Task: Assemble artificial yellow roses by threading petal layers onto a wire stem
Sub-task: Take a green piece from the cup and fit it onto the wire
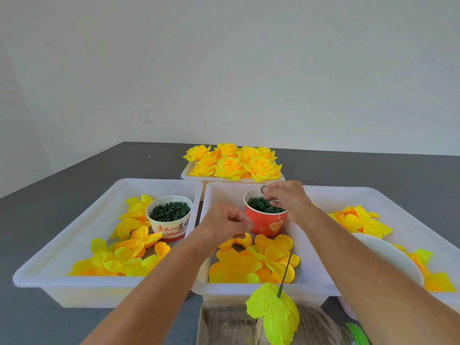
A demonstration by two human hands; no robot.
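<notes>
Two bare forearms come into the picture from the lower edge, and each one ends in a bare hand. The left hand (224, 224) and the right hand (286, 199) wear no glove. No ring, watch or band shows on the wrists or on the fingers that can be seen. No sleeve covers either forearm as far back from the grip as the picture goes; the left arm is bare to the bottom edge and the right arm to the right edge. The fingernails look short and plain, but they are small.
</notes>
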